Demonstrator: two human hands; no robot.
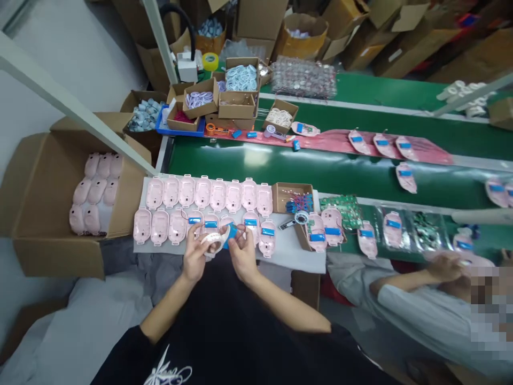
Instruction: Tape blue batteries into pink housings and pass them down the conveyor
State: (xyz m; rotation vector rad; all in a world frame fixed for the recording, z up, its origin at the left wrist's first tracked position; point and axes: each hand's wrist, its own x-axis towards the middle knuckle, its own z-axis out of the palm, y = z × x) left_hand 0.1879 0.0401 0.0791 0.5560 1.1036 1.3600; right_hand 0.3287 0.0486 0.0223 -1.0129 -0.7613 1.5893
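Note:
My left hand is closed around a roll of white tape. Right beside it, my right hand pinches a blue battery pack, which touches or nearly touches the tape. Both hands are above the near row of pink plastic shells on a light grey mat. Blue packs lie in some of these shells, such as the shell to the right of my right hand. Farther left in the row, a shell has no pack. Behind is a second row of pink shells.
A cardboard box holds wired blue packs. Green circuit boards lie right of it. More shells sit along the green conveyor. At left stands a large carton of shells. A co-worker's hand is at right.

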